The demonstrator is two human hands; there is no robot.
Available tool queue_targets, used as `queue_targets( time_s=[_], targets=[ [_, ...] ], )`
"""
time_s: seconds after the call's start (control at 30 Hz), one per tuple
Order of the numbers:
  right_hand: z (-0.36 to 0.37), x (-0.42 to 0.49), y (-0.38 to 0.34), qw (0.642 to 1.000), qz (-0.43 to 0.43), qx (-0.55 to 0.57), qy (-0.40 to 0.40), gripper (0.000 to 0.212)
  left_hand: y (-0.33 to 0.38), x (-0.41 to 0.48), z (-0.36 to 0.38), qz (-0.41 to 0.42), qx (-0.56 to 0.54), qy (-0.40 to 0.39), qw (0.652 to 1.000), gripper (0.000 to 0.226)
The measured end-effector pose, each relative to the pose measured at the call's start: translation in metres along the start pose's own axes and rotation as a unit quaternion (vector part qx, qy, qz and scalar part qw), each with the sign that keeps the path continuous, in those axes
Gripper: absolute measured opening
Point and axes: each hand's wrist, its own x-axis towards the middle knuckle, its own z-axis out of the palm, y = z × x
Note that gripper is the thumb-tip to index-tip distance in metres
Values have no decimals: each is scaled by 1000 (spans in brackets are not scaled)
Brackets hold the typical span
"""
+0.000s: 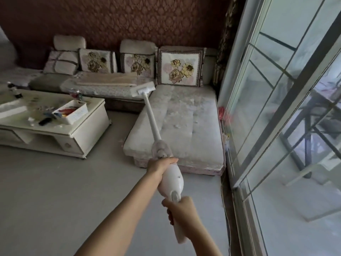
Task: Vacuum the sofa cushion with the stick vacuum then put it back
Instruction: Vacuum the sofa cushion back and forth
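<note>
both hands [160,166] [181,209] clamped on the stick vacuum [170,180], its head [143,88] at the sofa cushion's [188,126] far end

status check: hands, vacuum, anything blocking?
Left hand and right hand both gripping stick vacuum. Head on chaise cushion's far corner. Nothing blocking.

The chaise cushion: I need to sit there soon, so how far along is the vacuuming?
Nothing looks finished: white crumbs still dot the chaise cushion. In hand: left hand and right hand grip the stick vacuum, its head at the cushion's far left corner. Left: the cushion, then returning the vacuum.
</note>
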Motion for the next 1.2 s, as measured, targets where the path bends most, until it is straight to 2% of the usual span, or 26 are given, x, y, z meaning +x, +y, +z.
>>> queue_targets(
  time_s=[0.03,0.17,0.3,0.5,0.67,0.8,1.2],
  targets=[
    [15,6,-3,1000,1,14,9,14,5,10,-9,7,14,-4,1000,85],
    [60,24,-14,998,1,48,38,15,19,40,-32,21,47,-15,999,56],
    [82,37,-21,994,16,77,72,11,25,59,-36,4,99,-39,994,75],
    [82,48,-16,989,31,94,108,11,15,75,-22,-5,120,-58,991,98],
    [81,48,1,989,44,83,118,14,-3,79,-15,-3,114,-69,991,97],
    [80,47,13,988,44,75,126,13,-16,82,-11,-9,117,-65,991,87],
    [77,50,32,984,85,107,113,14,-42,91,-3,-55,173,-60,981,91]
  ],
)
